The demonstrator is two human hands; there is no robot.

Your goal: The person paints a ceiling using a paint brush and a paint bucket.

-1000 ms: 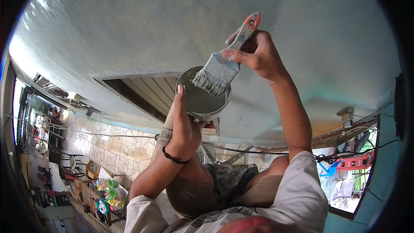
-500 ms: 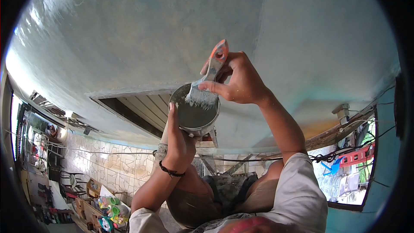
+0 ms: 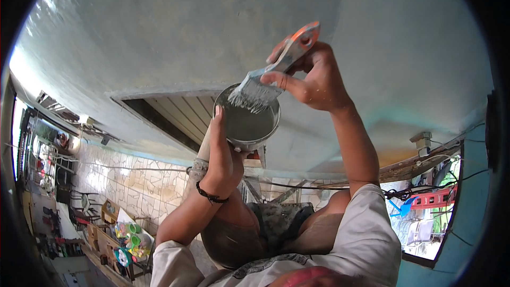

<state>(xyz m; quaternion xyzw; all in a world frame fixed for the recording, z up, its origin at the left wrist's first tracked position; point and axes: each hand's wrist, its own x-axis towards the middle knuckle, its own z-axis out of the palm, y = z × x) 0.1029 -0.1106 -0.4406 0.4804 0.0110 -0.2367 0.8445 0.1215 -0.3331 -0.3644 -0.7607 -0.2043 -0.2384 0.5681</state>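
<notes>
Paintbrush [image 3: 256, 92], orange-ended, pinched in our right hand [image 3: 319, 82], bristles over one pot [image 3: 254, 143], grey contents, mid-frame, held by our left hand [image 3: 224, 159], fingers [image 3: 218, 122] along its side.

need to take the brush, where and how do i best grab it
Pinch the brush by its handle end, probably best from the side opposite the can: it juts past the right hand, while the coated bristles slant toward the can.
</notes>
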